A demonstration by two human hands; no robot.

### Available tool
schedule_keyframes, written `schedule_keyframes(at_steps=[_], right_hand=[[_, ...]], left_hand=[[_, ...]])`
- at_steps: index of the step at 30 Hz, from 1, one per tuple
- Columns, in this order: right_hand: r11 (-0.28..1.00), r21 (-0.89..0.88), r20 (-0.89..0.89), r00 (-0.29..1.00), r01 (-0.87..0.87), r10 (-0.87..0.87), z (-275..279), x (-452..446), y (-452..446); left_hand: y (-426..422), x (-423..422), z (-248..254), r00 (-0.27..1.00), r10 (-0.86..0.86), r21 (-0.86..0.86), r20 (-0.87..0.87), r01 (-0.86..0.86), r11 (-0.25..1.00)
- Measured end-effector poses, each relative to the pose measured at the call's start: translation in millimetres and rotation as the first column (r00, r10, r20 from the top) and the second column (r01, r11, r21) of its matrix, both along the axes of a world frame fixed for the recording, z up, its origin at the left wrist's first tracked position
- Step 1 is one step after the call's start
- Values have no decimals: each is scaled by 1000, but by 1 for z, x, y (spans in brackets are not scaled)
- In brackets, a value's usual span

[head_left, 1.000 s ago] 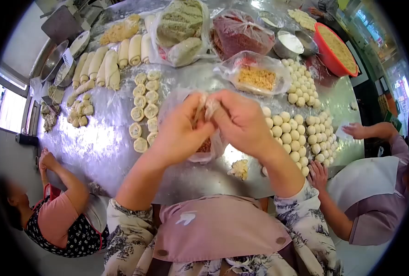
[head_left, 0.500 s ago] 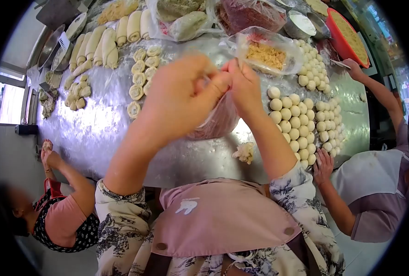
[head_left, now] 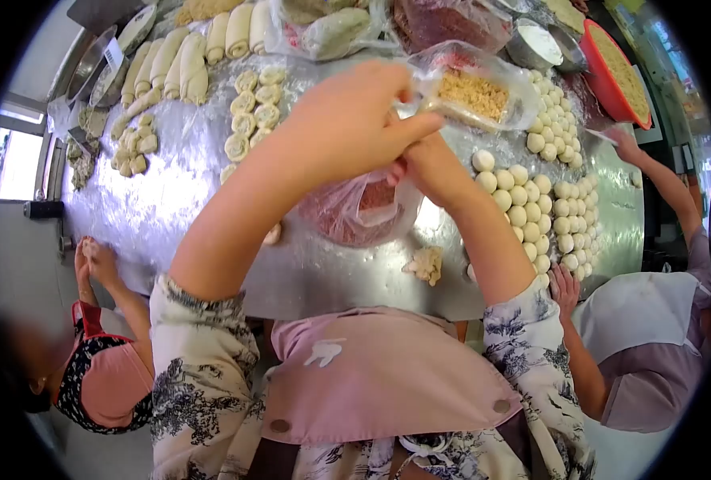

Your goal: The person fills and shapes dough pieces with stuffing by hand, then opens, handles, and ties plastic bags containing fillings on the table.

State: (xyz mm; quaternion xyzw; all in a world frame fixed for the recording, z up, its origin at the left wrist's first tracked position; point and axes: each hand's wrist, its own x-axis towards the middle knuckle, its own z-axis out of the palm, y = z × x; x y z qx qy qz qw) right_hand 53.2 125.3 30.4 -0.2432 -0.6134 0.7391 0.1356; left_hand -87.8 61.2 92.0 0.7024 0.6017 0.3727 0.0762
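Note:
My left hand [head_left: 359, 120] reaches across over my right hand [head_left: 434, 164], its thumb lying on top of it and its fingers curled. The right hand is closed and partly covered by the left. What sits between the two hands is hidden. Just beneath them on the metal table rests a clear plastic bag of reddish-brown filling [head_left: 347, 216]. Nearer to me lies a ragged lump of pale dough [head_left: 426, 265]. Beyond my hands stands a clear, plastic-lined tub [head_left: 522, 112] with yellow crumbly filling [head_left: 471, 94].
Rows of round dough balls [head_left: 523, 216] lie on the right, cut dough pieces [head_left: 245, 124] and dough rolls [head_left: 171, 68] on the left. A red basin [head_left: 631, 112] stands far right. Co-workers' hands are at the right [head_left: 563, 288] and left [head_left: 95, 260].
My hands have gone from pinching side by side to the left lying over the right. More of the reddish bag shows. The right co-worker's upper hand has shifted slightly.

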Motion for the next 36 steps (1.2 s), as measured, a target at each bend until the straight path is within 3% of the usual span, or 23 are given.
schedule_keyframes(at_steps=[3, 6, 7, 9, 11, 12, 13, 14, 15, 17, 19, 20, 21, 23, 24, 27, 31, 32, 35, 36], right_hand=[[983, -168, -24, 997, 70, -76, 9, -1, -6], [988, -152, -98, 995, 9, -24, 16, -3, -8], [990, -143, -121, 993, -14, -4, 18, -2, -8], [984, 169, -12, 998, -63, 66, 28, 3, -6], [869, 480, 38, 992, -124, 120, 26, 6, -9], [852, 516, 60, 996, -92, 71, 26, 5, -12], [669, 743, 7, 999, -32, 40, 21, 4, -9], [428, 903, -54, 998, 37, 26, 16, 3, -5], [151, 982, -120, 992, 114, 31, 15, 2, 0], [87, 971, -223, 975, 221, 6, 15, 0, -2], [38, 945, -326, 945, 326, -3, 6, -2, -5], [120, 938, -326, 945, 324, -1, 2, -3, -7], [195, 923, -340, 940, 331, 10, -2, -8, -9], [339, 875, -376, 926, 345, 28, -5, -17, -10], [389, 873, -352, 932, 294, 84, -1, -18, -10], [459, 846, -341, 937, 273, 71, 4, -17, -19], [479, 814, -360, 933, 327, -25, -8, -15, -26], [428, 814, -366, 919, 392, -145, -6, -11, -30], [421, 851, -220, 941, 313, -256, -30, 15, -19], [395, 887, -132, 950, 240, -282, -40, 26, -20]], left_hand=[[-29, -10, 10, 997, 73, -435, -26, -77, 897], [-61, 3, -4, 986, 69, -180, -152, -97, 979], [-64, 2, -6, 997, 42, -180, -70, -54, 982], [-67, -4, -9, 995, -18, -171, 97, 34, 985], [-53, -15, -27, 985, 34, -36, 170, -28, 999], [-45, -17, -43, 971, 47, -15, 235, -45, 999], [-41, -18, -53, 952, 60, 5, 299, -64, 998], [-40, -13, -52, 850, 4, -113, 526, 65, 992], [-42, -13, -52, 839, 58, -216, 542, 73, 974], [-43, -14, -54, 819, 158, -415, 552, 105, 904], [-40, -13, -55, 784, 255, -495, 566, 76, 866], [-38, -13, -53, 742, 284, -518, 607, 98, 850], [-37, -13, -50, 698, 315, -539, 643, 121, 833], [-33, -15, -64, 245, 302, -360, 921, 243, 901], [-30, -17, -70, -13, 260, -247, 966, 268, 931], [-34, -24, -77, -136, 168, -131, 976, 249, 960], [-29, -16, -108, -110, 117, -108, 987, 87, 990], [-30, -17, -104, -89, 187, -187, 978, 14, 982], [-41, -36, -104, 425, 512, -405, 747, -320, 857], [-44, -40, -109, 412, 597, -465, 689, -380, 799]])
